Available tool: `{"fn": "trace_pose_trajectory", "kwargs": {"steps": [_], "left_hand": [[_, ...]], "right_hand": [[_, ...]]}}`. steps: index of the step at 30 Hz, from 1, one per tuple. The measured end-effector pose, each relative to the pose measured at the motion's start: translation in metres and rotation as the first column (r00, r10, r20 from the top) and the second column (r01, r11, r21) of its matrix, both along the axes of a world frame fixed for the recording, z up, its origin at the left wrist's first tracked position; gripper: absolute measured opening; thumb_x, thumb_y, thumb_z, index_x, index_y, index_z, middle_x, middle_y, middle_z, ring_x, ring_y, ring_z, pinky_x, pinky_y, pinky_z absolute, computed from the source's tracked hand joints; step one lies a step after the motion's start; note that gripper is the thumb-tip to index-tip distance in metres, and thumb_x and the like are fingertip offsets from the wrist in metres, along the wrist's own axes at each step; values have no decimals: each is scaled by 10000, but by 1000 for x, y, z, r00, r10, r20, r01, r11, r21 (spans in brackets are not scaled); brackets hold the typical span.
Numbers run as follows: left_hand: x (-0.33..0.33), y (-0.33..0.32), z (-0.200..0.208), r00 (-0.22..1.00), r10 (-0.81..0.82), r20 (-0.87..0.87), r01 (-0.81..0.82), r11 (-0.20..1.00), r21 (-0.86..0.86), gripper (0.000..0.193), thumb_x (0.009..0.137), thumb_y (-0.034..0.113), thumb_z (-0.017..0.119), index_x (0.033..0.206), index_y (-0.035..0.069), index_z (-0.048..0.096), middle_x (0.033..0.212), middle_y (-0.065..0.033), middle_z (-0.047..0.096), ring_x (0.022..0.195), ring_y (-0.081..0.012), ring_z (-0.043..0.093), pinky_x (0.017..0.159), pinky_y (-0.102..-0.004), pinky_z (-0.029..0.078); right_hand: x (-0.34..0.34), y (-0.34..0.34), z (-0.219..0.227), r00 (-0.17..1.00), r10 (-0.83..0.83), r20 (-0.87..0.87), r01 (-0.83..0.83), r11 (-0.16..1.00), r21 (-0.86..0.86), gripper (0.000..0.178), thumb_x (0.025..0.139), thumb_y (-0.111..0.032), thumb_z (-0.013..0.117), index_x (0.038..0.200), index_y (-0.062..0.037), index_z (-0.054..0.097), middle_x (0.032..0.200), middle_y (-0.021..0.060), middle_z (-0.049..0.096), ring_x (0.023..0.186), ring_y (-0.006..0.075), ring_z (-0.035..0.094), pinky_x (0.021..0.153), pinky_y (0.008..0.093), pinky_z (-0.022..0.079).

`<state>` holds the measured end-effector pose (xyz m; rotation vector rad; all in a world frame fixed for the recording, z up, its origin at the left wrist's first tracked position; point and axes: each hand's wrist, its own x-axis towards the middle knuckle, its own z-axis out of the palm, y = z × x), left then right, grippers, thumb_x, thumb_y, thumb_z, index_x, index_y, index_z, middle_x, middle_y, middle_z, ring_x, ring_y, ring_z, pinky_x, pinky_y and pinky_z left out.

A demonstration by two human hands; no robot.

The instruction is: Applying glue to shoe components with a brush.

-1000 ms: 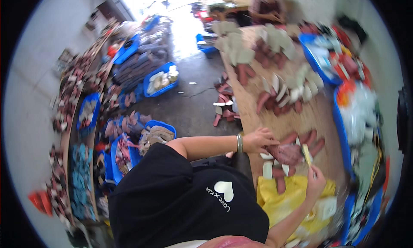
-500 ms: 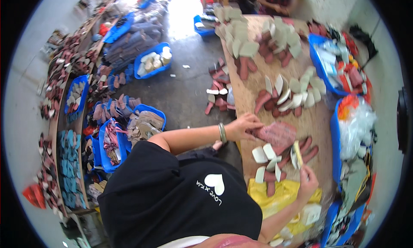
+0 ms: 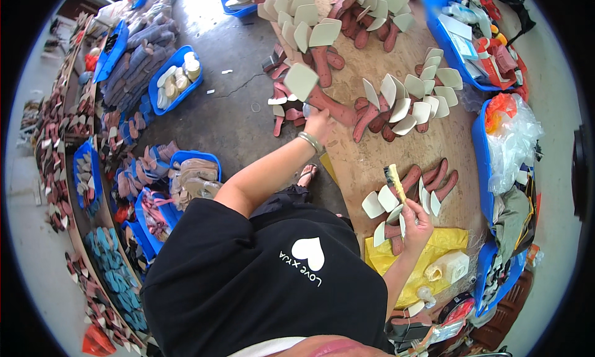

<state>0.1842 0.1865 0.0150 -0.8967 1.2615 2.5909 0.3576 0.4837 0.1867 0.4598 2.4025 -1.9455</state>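
My left hand (image 3: pixel 320 126) is closed on a reddish-brown shoe sole (image 3: pixel 334 109) near the left edge of the table. From one end of that sole a cream square flap (image 3: pixel 301 81) sticks out over the floor. In my right hand (image 3: pixel 418 222), fingers wrapped round its handle, is a slim pale brush (image 3: pixel 398 185) with dark bristles at its tip. Below and beside the brush lies a cluster of similar soles (image 3: pixel 443 174) with cream flaps, partly covered by my right hand.
On the wooden table (image 3: pixel 365 165) more flapped soles (image 3: pixel 409 103) lie in overlapping rows. A yellow plastic sheet (image 3: pixel 446 245) bears a whitish plastic container (image 3: pixel 455 266). Blue bins (image 3: pixel 480 143) line the right side. Left of me stand shelves of shoe parts and a blue basket (image 3: pixel 180 78).
My left hand has moved away and leftward with the sole, from above the near cluster to the table's left edge. My right hand has shifted left, the brush now tilted up. The view has shifted too.
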Motion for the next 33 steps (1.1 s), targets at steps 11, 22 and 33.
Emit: {"fn": "trace_pose_trajectory", "kwargs": {"steps": [11, 22, 33], "left_hand": [[-151, -2, -55, 969, 248, -10, -248, 969, 18, 333, 952, 85, 515, 1262, 21, 410, 1172, -112, 540, 1068, -278, 573, 955, -403, 496], [-156, -38, -101, 987, 48, 156, -34, 995, -97, 221, 901, 236, 643, 934, 42, 540, 829, -59, 560, 765, -180, 575, 725, -290, 537], [-15, 241, 79, 14, -922, -387, 206, 382, -901, 236, 901, 86, 544, 1129, 29, 563, 961, -96, 646, 872, -229, 636, 756, -320, 512]], "right_hand": [[8, 10, -21, 956, -277, 100, 269, 959, 85, 197, 854, -56, 667, 1027, 39, 670, 938, 60, 668, 845, 92, 585, 769, 226, 466], [12, 42, -10, 870, -492, 35, 461, 835, 300, 209, 872, -141, 648, 1030, -10, 689, 803, 12, 637, 627, 30, 513, 533, 166, 377], [117, 88, -22, 453, -891, 15, 891, 453, -32, 215, 881, -103, 640, 1057, 17, 667, 615, -58, 500, 463, -3, 322, 418, 183, 229]]}}
